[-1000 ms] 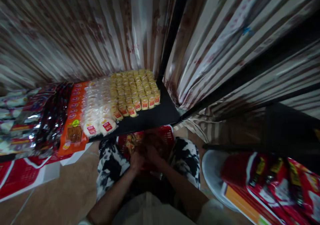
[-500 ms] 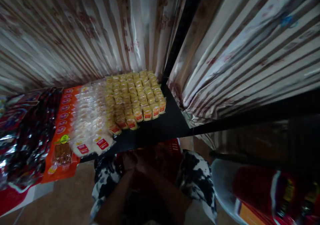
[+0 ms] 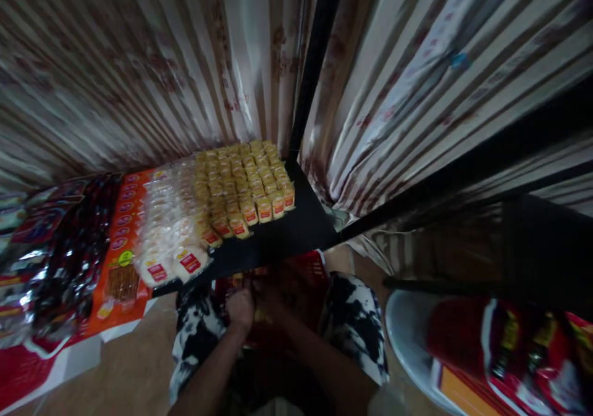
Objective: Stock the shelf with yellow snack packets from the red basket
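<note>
Between my knees is a red printed package, possibly a box or bag; it lies in deep shadow. My left hand is at its left side with the fingers curled closed, and whatever they grip is too dark to make out. Close beside it, my right hand reaches over the red package; its fingers are lost in shadow. Just beyond both hands, small yellow-wrapped snack packs stand in rows on a black shelf. White-wrapped round packs form two rows to their left.
Left of the white packs lie an orange snack package and dark shiny packets. A pale basin with red packages stands at the lower right. Striped curtains and a black post rise behind the shelf.
My view has shifted slightly to the right. My left hand now shows as a curled fist, a little apart from the right, where before the two hands were close together.
</note>
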`<state>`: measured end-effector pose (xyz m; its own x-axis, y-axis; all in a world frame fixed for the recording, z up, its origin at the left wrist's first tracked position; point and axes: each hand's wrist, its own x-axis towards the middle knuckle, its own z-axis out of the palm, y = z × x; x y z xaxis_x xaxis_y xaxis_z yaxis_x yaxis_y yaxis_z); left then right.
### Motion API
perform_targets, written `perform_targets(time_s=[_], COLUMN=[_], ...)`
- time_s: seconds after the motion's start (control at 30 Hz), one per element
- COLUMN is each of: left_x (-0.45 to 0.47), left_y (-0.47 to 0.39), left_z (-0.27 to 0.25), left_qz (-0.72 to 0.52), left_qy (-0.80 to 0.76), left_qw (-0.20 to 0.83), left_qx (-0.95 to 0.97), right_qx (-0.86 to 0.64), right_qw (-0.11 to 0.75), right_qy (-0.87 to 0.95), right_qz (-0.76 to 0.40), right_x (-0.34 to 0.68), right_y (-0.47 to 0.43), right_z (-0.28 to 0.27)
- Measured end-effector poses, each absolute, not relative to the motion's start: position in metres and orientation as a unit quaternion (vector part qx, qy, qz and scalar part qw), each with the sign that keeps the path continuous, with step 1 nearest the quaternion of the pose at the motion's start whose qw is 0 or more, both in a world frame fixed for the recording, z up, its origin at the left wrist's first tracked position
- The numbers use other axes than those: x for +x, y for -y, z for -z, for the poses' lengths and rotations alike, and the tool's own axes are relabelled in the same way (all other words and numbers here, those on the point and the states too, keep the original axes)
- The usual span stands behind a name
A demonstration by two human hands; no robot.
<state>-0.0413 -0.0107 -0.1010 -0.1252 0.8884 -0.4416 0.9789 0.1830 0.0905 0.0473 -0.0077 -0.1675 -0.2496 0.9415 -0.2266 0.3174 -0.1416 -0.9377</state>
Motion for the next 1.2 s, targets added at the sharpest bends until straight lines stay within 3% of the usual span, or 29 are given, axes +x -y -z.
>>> perform_targets(time_s=[0.27, 0.4, 0.73, 1.0, 1.2], left_x=[-0.03, -0.032, -0.032, -0.023, -0.029], left_y=[0.011, 0.005, -0.001, 0.005, -0.022], left_z=[0.025, -0.004, -0.002, -0.003, 0.01], left_qz=[0.046, -0.023, -0.425, -0.464, -0.369], left_qy=[-0.705, -0.705, -0.624, -0.614, -0.642], left_qw=[0.256, 0.286, 0.416, 0.299, 0.147], left_qx=[0.659, 0.649, 0.507, 0.564, 0.655], right_qx=[-0.527, -0.501, -0.495, -0.529, -0.544], right_qw=[0.291, 0.319, 0.406, 0.477, 0.509], right_qy=[0.666, 0.665, 0.594, 0.597, 0.58], right_qz=[-0.441, -0.453, -0.488, -0.37, -0.33], right_x=[0.094, 0.112, 0.119, 0.1, 0.081], right_y=[0.016, 0.018, -0.004, -0.047, -0.089], right_z=[0.122, 0.089, 0.031, 0.022, 0.031])
